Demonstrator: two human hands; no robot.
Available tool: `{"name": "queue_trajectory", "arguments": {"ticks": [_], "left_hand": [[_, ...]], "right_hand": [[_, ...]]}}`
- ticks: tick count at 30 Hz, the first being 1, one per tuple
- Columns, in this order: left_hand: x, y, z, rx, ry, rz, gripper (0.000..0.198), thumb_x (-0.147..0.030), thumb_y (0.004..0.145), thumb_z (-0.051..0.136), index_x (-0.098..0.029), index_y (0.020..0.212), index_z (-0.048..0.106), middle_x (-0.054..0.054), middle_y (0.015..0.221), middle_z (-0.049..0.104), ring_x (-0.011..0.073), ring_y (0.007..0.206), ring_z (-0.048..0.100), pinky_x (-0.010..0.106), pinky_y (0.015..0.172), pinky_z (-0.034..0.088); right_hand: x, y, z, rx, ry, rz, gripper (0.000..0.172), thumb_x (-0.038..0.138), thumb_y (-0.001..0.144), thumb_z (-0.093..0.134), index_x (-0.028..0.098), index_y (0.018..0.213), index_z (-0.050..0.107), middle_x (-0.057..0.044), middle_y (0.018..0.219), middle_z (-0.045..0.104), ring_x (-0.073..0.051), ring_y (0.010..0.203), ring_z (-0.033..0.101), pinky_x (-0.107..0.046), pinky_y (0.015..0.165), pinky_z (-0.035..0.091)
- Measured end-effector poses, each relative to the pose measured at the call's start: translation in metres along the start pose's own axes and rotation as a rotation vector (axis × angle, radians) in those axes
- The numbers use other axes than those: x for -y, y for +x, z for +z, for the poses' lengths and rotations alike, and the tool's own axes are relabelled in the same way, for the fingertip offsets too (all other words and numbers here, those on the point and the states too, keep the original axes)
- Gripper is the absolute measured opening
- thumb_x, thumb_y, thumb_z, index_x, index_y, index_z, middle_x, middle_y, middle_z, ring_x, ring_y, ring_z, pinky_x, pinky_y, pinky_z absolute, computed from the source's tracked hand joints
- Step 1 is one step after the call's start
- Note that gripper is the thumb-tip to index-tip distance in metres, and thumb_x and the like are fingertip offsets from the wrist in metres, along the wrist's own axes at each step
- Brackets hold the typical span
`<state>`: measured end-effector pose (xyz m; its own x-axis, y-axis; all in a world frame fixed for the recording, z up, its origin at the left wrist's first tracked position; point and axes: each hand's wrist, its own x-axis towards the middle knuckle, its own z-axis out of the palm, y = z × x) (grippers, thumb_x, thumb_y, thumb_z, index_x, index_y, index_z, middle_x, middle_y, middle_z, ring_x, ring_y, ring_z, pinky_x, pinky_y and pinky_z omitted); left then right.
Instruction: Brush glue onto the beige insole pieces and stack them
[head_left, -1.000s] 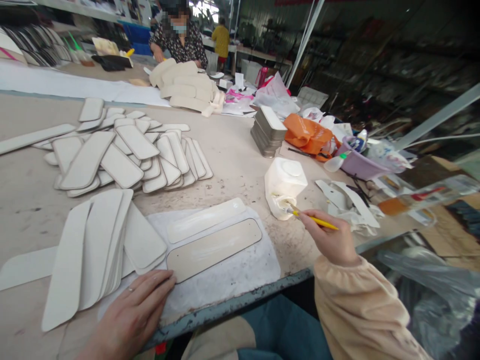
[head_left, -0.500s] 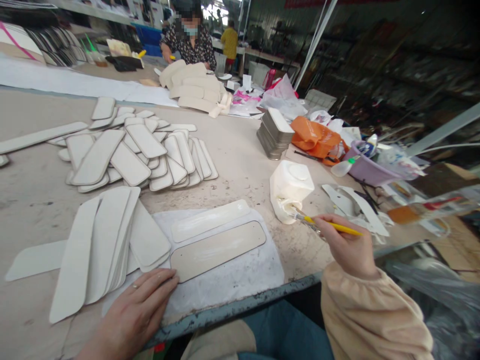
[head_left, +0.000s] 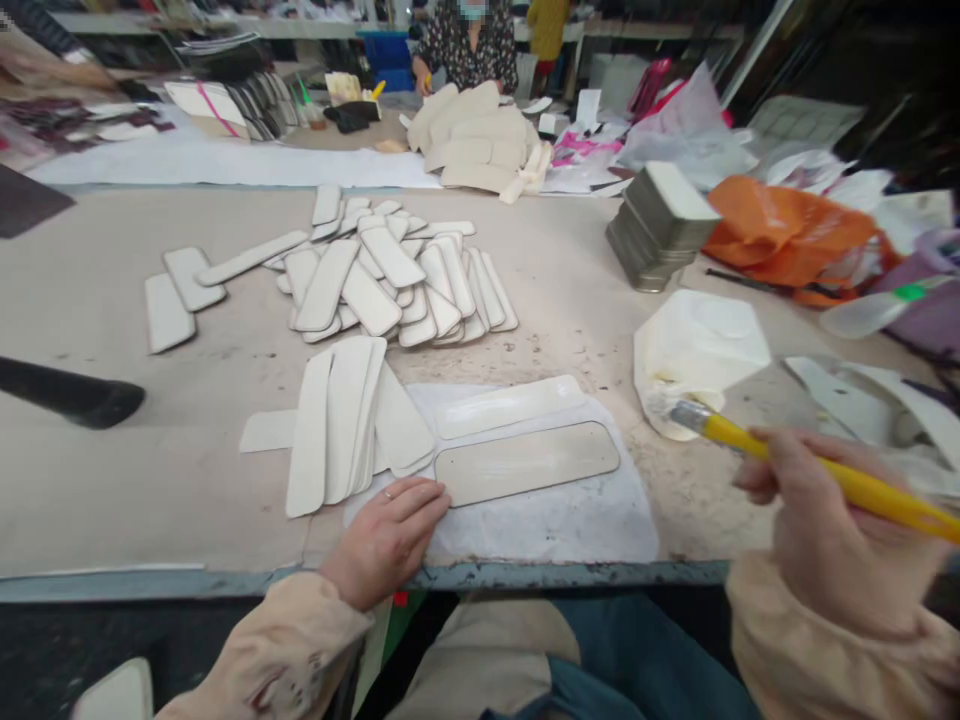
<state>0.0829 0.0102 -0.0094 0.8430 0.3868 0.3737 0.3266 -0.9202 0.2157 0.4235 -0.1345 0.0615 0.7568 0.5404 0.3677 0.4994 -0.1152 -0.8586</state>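
Observation:
My right hand (head_left: 840,520) is wrapped round the yellow handle of a paintbrush (head_left: 787,460). The brush's metal collar is at the mouth of a white plastic jug (head_left: 705,345), its bristles mostly out of sight. Fingers together and flat, my left hand (head_left: 394,535) rests on the paper, fingertips touching the left end of a beige panel with a dark edge (head_left: 532,462). Just beyond that panel lies a shiny cream strip (head_left: 514,405). Both lie on a white sheet (head_left: 540,530). Left of them is a fanned stack of cream strips (head_left: 341,420).
A heap of pale panels (head_left: 390,270) lies farther back. Beyond the jug are a neat stack of panels (head_left: 664,225) and an orange bag (head_left: 795,235). Scraps (head_left: 847,400) lie at right, a black rod-like thing (head_left: 71,390) at left. A masked person (head_left: 469,45) is across the table.
The view has turned left and levelled. The brush has come back out of the jug's mouth somewhat, its metal collar now showing. My left hand stays at the panel's end.

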Motion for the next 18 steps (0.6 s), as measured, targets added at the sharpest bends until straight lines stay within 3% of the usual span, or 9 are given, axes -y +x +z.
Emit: {"name": "queue_trajectory", "arguments": {"ticks": [5,9,13,18], "left_hand": [[0.000,-0.003,0.001,0.017,-0.036,-0.031,0.029,-0.008,0.085,0.055,-0.016,0.112,0.064,0.010,0.111,0.067,0.0207,0.105,0.060,0.036,0.096,0.052],[0.002,-0.005,0.005,-0.016,-0.064,-0.039,0.027,-0.010,0.085,0.056,-0.016,0.109,0.065,0.011,0.107,0.066,0.0197,0.101,0.061,0.035,0.091,0.054],[0.003,-0.005,0.006,-0.041,-0.088,-0.015,0.027,-0.010,0.086,0.055,-0.016,0.110,0.065,0.010,0.104,0.067,0.0193,0.101,0.061,0.035,0.091,0.054],[0.003,-0.004,0.004,-0.031,-0.086,-0.005,0.025,-0.009,0.085,0.056,-0.015,0.108,0.065,0.010,0.103,0.067,0.0193,0.101,0.060,0.034,0.091,0.054]], "right_hand": [[0.018,-0.041,0.058,0.379,0.306,0.214,0.023,0.043,0.087,0.059,0.021,0.091,0.063,0.000,0.060,0.058,-0.012,0.051,0.052,-0.025,0.046,0.045],[0.027,-0.061,0.095,0.571,0.377,0.333,0.027,0.045,0.088,0.057,0.019,0.091,0.059,0.001,0.061,0.061,-0.010,0.052,0.055,-0.022,0.049,0.048],[0.032,-0.075,0.115,0.697,0.389,0.376,0.029,0.047,0.089,0.055,0.019,0.091,0.058,0.003,0.060,0.061,-0.009,0.051,0.055,-0.019,0.050,0.047],[0.032,-0.083,0.123,0.767,0.319,0.325,0.029,0.048,0.090,0.052,0.020,0.092,0.058,0.003,0.059,0.061,-0.010,0.051,0.056,-0.021,0.053,0.047]]}}
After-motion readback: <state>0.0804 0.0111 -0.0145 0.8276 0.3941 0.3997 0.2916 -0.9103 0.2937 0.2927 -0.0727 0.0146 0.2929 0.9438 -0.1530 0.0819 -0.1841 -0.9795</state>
